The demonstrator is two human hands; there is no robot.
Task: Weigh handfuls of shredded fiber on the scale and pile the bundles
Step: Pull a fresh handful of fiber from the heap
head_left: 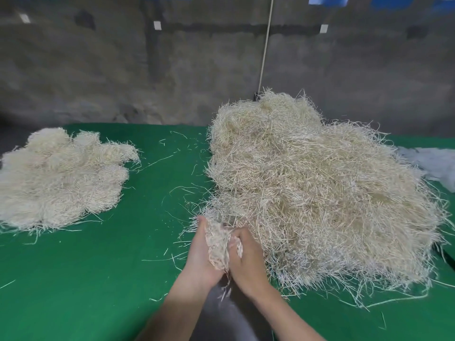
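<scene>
A big loose heap of pale shredded fiber (307, 183) fills the right half of the green table (98, 267). At its near left edge both hands cup a handful of fiber (219, 247) between them. My left hand (199, 254) holds it from the left, palm turned inward. My right hand (246, 257) grips it from the right with curled fingers. A few strands hang below the hands. At the far left lies a flatter pile of fiber bundles (59, 178). No scale is in view.
Stray strands are scattered over the green cloth between the two piles. A dark grey surface (226, 316) shows below my forearms at the table's near edge. White plastic sheeting (433, 166) lies at the right edge. A concrete wall stands behind the table.
</scene>
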